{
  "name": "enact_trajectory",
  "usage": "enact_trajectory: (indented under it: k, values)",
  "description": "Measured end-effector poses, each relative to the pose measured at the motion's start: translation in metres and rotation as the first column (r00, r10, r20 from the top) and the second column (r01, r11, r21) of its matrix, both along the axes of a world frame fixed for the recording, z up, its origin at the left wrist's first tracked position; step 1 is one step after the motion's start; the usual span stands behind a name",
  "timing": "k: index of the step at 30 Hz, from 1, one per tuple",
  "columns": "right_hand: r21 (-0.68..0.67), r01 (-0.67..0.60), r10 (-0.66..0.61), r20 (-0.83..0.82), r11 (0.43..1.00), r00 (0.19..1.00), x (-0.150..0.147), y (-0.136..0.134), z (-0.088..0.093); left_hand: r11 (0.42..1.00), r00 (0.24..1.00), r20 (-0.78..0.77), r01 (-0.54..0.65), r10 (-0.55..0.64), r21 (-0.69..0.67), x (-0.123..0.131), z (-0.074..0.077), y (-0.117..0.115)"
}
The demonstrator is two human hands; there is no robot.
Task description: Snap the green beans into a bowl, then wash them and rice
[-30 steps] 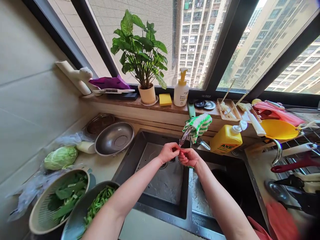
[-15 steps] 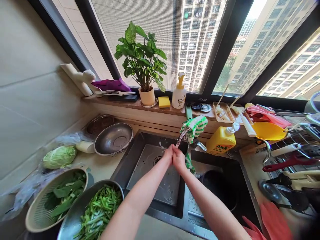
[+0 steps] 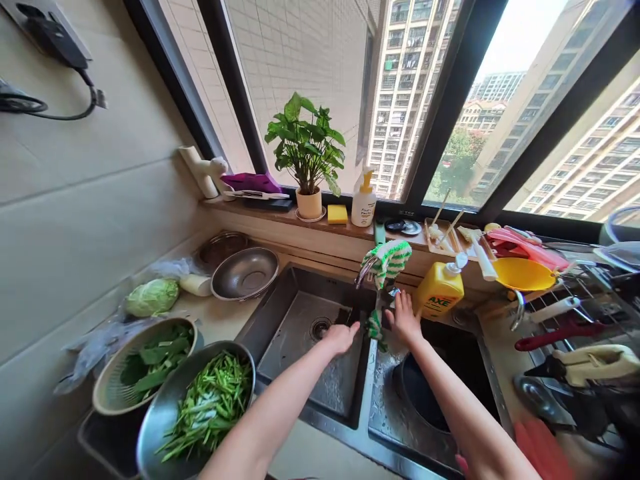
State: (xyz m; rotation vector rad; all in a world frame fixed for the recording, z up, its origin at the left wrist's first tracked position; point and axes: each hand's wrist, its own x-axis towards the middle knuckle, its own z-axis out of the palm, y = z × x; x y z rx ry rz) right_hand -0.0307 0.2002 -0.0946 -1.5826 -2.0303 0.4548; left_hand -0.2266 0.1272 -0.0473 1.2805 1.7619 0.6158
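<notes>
Over the left sink basin [image 3: 280, 333], my left hand [image 3: 341, 339] hangs empty below the faucet [image 3: 366, 270], its fingers loosely held and partly turned from view. My right hand [image 3: 404, 320] is spread at the faucet lever [image 3: 394, 292], fingertips at or touching it; exact contact is hard to make out. A green-and-white striped cloth [image 3: 393, 259] drapes over the faucet, its lower end hanging by the divider. Right beside my right hand stands a yellow dish soap bottle [image 3: 439, 290]. A dark round pot [image 3: 423, 393] sits in the right basin, partly behind my right forearm.
On the left counter are a metal bowl of cut greens [image 3: 213, 407], a colander of leaves [image 3: 150, 363], a cabbage [image 3: 153, 297] and an empty metal bowl [image 3: 245, 273]. The sill holds a potted plant [image 3: 307, 150] and a pump bottle [image 3: 364, 203]. A dish rack [image 3: 583, 267] stands right.
My hands were clasped together under the faucet and have separated. The right moved right to the lever; the left dropped lower over the basin. The view has tilted and shifted left.
</notes>
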Motion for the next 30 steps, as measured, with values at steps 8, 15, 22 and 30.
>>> enact_trajectory:
  k: [8, 15, 22, 30]
  values:
    - [-0.299, -0.505, -0.15, -0.937, 0.81, 0.314, -0.034, -0.106, 0.067, 0.837, 0.982, 0.011, 0.153, -0.187, 0.526, 0.015, 0.075, -0.06]
    - [-0.265, -0.557, -0.158, -0.959, 0.787, 0.233, -0.037, -0.125, 0.082, 0.88, 0.943, 0.311, -0.046, -0.118, 0.474, 0.03, 0.09, -0.08]
    - [-0.22, -0.54, -0.093, -0.963, 0.812, 0.252, -0.038, -0.129, 0.087, 0.938, 0.744, 0.665, -0.271, 0.064, 0.214, 0.044, 0.09, -0.084]
    - [-0.187, -0.52, 0.005, -0.938, 0.834, 0.347, -0.039, -0.125, 0.079, 0.929, 0.652, 0.75, -0.336, 0.11, 0.156, 0.045, 0.083, -0.09]
